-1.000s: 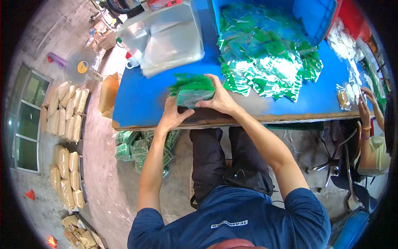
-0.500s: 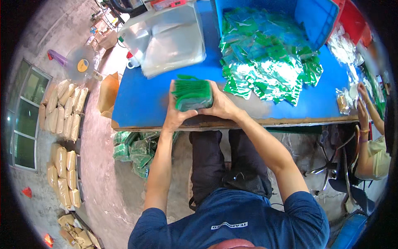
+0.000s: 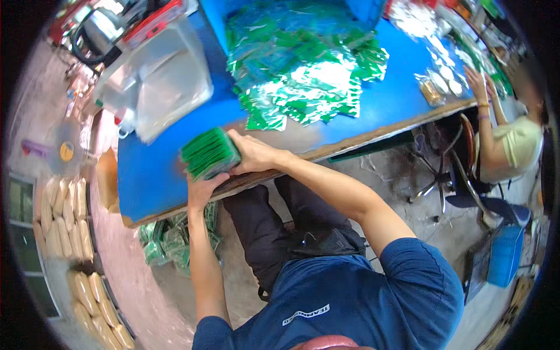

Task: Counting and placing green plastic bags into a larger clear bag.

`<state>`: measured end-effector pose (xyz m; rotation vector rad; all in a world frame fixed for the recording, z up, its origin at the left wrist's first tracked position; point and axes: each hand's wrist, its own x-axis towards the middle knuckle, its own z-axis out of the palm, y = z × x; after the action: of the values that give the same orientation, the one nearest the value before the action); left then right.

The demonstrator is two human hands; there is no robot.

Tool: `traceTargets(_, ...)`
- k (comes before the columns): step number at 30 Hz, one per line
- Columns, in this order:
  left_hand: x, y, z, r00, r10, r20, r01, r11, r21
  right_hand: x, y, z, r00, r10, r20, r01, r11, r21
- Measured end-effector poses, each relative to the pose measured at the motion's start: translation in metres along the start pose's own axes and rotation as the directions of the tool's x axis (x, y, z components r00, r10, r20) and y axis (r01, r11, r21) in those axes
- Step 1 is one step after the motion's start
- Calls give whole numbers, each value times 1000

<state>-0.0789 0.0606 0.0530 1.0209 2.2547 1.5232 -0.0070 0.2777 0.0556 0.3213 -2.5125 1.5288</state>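
Note:
My left hand (image 3: 204, 188) and my right hand (image 3: 254, 154) are both closed around a thick stack of flat green packets (image 3: 209, 153) in clear wrapping. The left hand grips its near lower side, and the right hand presses against its right side. The stack is held near the front edge of the blue tabletop (image 3: 157, 186), its packet edges showing upward. To the right and farther back lies a heap of loose, shiny green packets (image 3: 303, 81), spilling out of a blue bin (image 3: 214, 23).
Clear plastic bags (image 3: 175, 87) lie at the back left, near a kettle (image 3: 104, 29). Green bundles (image 3: 175, 239) sit under the table. Filled sacks (image 3: 67, 216) line the left floor. At right, a person (image 3: 504, 143) works beside a chair (image 3: 466, 151) and blue crate (image 3: 505, 255).
The whole view has turned, so the table now slants and the heap appears farther left. The packet stack stays between both hands and looks more tilted.

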Motion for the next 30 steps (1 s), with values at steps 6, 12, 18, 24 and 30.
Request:
traceTargets(6, -7, -6, 16, 991, -57, -122, 22, 963, -270, -13, -10, -15, 989, -45, 138, 59, 994, -96)
traceTargets(12, -80, -28, -20, 898, -353, -261, -141, 331, -933, -24, 52, -202, 900, -366, -236, 85, 678, -730)
traceTargets(18, -141, -31, 6, 957, -288, -30, -93, -205, -974, -37, 113, -168, 893, 61, -447, -424, 451, -786)
traceTargets(24, -107, -11, 49, 909, -414, 53, -36, -205, -978, 2, 71, -64, 837, 46, -545, -484, 526, -699)
traceTargets(30, -117, -7, 75, 897, -434, 83, 72, -42, -996, -40, 21, -81, 906, -84, -416, -250, 686, -683)
